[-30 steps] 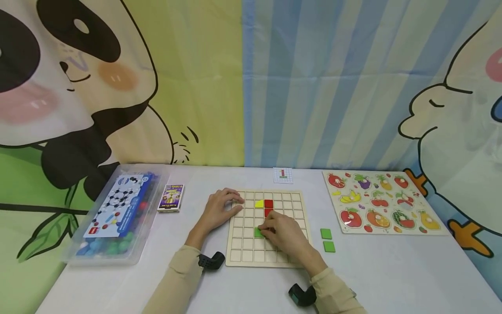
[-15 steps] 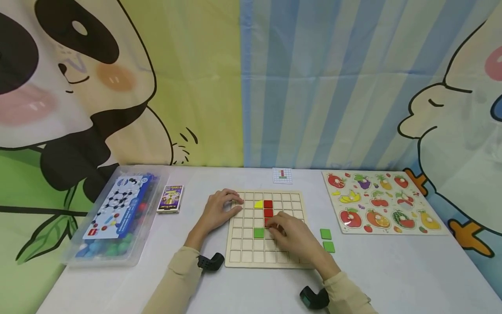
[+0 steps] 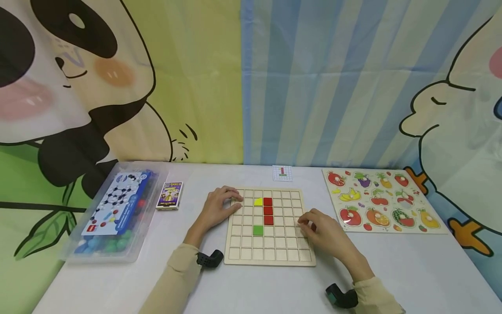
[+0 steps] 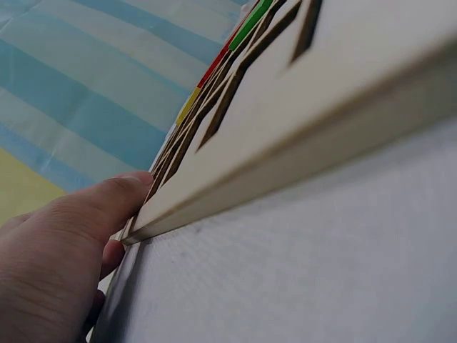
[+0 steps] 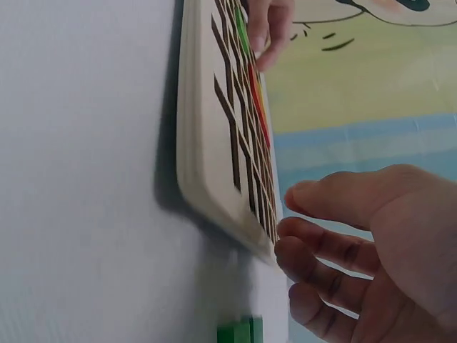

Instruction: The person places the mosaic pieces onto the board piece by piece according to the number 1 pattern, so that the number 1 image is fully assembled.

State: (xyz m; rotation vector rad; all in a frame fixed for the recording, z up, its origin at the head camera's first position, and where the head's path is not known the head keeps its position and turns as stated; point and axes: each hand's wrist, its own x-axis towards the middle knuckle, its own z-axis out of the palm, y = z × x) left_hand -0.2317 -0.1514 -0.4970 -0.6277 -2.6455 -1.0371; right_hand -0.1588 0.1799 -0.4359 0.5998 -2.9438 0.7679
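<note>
Grid board (image 3: 269, 226) on the bench (image 3: 392, 270), partly filled: one yellow tile (image 3: 258, 202), a column of three red tiles (image 3: 268, 210) and one green tile (image 3: 258, 230) are seated; most cells are bare.
The left hand (image 3: 219, 208) rests flat on the board's left edge, fingers straight. The right hand (image 3: 323, 233) hovers at its right edge, its grip loosely curled and empty. It hides the loose green tiles in the head view; one (image 5: 239, 331) shows, cut off, below its fingers in the right wrist view. The pattern card (image 3: 282, 173) is too small to read.

Head view above; wrist views grazing the shared board (image 3: 269, 226).
</note>
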